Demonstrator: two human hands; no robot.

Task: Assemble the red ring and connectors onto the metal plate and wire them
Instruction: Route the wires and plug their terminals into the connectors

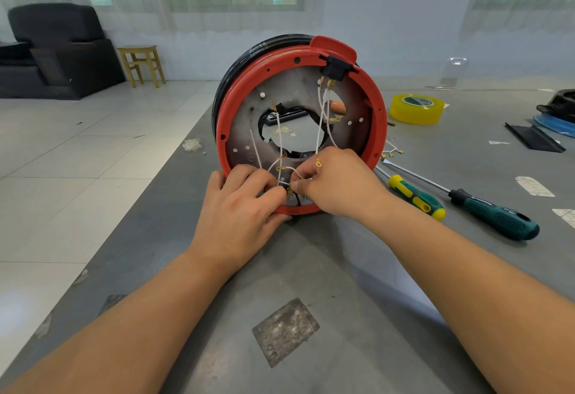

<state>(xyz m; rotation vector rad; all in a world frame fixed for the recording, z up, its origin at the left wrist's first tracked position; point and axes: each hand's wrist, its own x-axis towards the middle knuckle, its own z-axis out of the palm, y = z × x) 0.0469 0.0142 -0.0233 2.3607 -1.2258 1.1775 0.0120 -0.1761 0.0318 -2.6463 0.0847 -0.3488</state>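
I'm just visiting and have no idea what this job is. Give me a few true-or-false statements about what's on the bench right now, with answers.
1. Both hands work at the bottom of the red ring. True: the left hand and right hand meet there, pinching thin white wires.
2. The roll of yellow tape lies left of the ring. False: it lies to the right, on the grey table.
3. Two screwdrivers lie on the table. True: a yellow-green screwdriver and a dark green screwdriver, both right of the hands.
4. The right hand holds a screwdriver. False: its fingers pinch a wire; neither tool is touched.
5. The metal plate is solid. False: it has a big ragged hole in the middle.
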